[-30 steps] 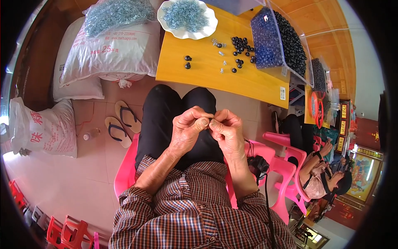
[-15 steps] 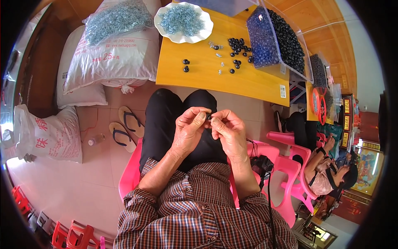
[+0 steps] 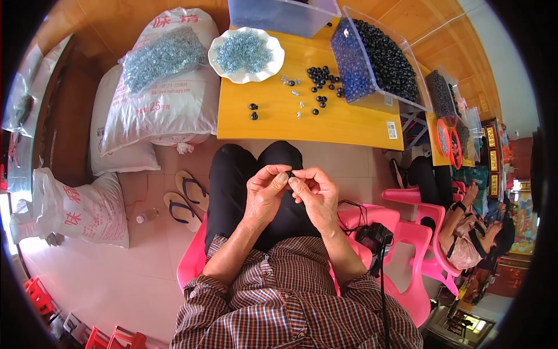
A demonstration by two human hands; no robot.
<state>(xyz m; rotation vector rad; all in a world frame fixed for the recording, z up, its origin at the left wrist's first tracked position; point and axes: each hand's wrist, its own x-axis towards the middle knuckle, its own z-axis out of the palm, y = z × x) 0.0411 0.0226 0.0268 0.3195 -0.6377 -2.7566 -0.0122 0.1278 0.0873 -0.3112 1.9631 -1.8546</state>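
two hands meet over the person's lap, above the black trousers [image 3: 256, 180]. the left hand [image 3: 264, 195] and the right hand [image 3: 314, 195] touch at the fingertips, and the fingers of both are pinched shut on a small black bead [image 3: 290, 173] held between them. the bead sits just in front of the knees, well apart from the yellow tabletop [image 3: 349, 119]. both wrists bend up from checked sleeves [image 3: 290, 302], with the palms turned toward each other.

on the tabletop, a white plate with a wavy rim [image 3: 273, 67] holds a heap of small silver-blue metal bits [image 3: 244, 51]. beside it, to the right, a clear plastic bin [image 3: 349, 64] is tipped and full of black beads [image 3: 386, 58]. another clear tub [image 3: 282, 14] stands at the far edge; what is in it cannot be made out. loose black beads [image 3: 322, 78] and a few tiny silver bits lie scattered on the bare wood between the plate and the bin.

left of the tabletop, a clear bag of the same silver-blue bits [image 3: 163, 55] lies on top of a big white sack [image 3: 157, 110]. a pair of flip-flops [image 3: 186, 198] lies on the floor. the person sits on a pink plastic chair [image 3: 192, 262].
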